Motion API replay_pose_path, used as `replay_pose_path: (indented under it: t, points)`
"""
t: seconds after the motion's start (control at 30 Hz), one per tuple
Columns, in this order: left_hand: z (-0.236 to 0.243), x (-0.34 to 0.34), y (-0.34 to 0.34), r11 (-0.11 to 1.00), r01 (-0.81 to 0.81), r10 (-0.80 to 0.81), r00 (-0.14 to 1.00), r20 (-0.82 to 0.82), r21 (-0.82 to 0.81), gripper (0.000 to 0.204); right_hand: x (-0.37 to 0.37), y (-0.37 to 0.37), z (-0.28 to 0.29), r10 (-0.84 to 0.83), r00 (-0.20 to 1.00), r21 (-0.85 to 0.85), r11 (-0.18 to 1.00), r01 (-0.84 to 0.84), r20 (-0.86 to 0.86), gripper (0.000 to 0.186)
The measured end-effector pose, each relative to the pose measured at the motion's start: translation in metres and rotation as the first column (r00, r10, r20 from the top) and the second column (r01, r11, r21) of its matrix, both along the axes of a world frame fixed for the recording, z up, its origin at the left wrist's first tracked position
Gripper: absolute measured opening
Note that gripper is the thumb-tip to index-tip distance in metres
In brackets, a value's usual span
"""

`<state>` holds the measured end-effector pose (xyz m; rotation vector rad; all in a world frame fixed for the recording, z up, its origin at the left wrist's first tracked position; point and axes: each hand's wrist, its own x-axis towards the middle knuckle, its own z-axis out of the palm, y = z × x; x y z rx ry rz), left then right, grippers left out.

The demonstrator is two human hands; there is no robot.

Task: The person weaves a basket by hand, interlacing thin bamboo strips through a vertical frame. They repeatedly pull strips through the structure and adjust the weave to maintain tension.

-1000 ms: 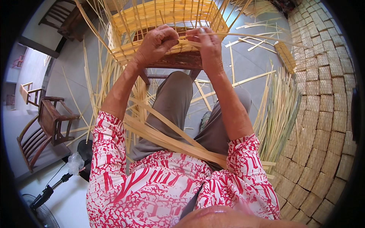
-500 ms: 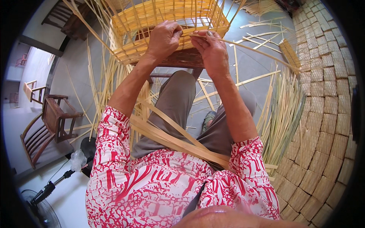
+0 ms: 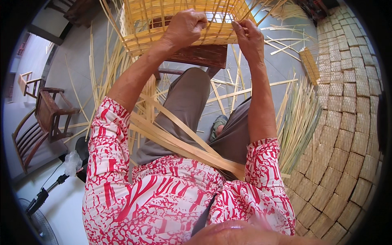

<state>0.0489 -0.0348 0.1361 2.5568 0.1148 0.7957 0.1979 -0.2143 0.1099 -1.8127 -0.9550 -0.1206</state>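
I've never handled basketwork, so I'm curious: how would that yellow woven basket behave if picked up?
The yellow basket is probably light for its size, since its walls are thin strips with open gaps. Those thin strips suggest it might flex when squeezed. Its boxy shape makes rolling unlikely.

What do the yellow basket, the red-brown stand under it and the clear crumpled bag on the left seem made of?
The yellow basket looks like split bamboo, fairly smooth: flat strips cross thin uprights. The red-brown stand seems to be wood with worn paint or varnish, judging by its patchy surface. The crumpled bag is probably thin plastic: see-through and shiny.
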Motion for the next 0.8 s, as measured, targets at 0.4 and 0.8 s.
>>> replay_pose_path:
  t: [0.4,0.8]
  points:
    - [-0.01,-0.015,-0.016,0.976,-0.036,0.011,0.993,0.115,0.217,0.007,-0.008,0.011,-0.001,-0.107,0.964,0.017,0.994,0.106,0.243,0.021]
    - [-0.013,-0.007,-0.012,0.959,-0.018,0.007,0.999,0.038,0.283,0.017,-0.007,-0.001,-0.005,-0.061,0.989,-0.105,0.992,0.075,0.135,0.02]
